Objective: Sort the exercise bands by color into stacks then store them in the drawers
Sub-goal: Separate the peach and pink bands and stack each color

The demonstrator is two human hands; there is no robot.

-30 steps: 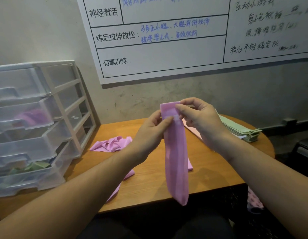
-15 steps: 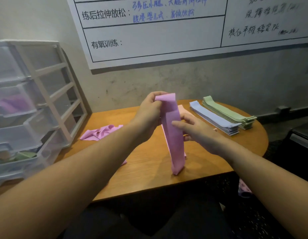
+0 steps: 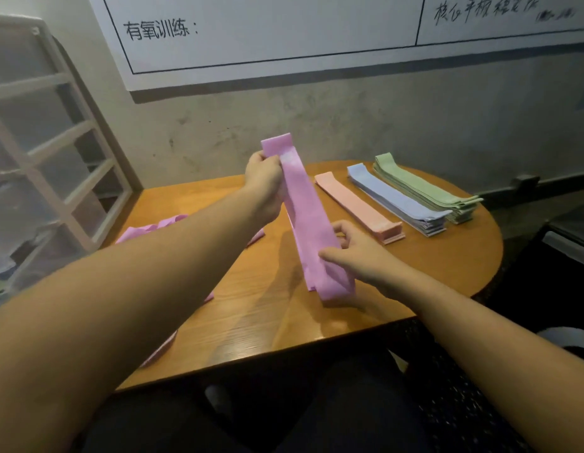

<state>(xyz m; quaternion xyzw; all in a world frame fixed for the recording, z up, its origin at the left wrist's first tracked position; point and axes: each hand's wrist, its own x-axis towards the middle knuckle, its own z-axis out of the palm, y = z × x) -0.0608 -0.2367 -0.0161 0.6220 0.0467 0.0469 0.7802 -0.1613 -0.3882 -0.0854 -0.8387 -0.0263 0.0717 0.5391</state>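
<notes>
Head view showed a purple band (image 3: 308, 220), a flat, smooth loop of stretchy material, held slantwise above the table (image 3: 261, 322). Its upper end stood up and away near the wall, and its lower end hung just above the tabletop near the front edge, where a fold showed. A pale patch sat near the top of the band.

The left hand (image 3: 264, 181) reached forward with the arm stretched out and gripped the upper end, fingers curled round the band's left edge. The right hand (image 3: 356, 256) was lower and nearer, thumb on the front face and fingers curled behind, pinching the lower part of the band.

To the right on the table lay three tidy stacks side by side, running diagonally: a pink stack (image 3: 359, 204), a blue stack (image 3: 395, 199) just beside it, and a green stack (image 3: 424, 188) farthest right. Loose purple bands (image 3: 147, 228) lay crumpled on the table's left side, partly hidden by the left arm. Drawers (image 3: 49, 178) in a white frame stood at the far left, blurred.
</notes>
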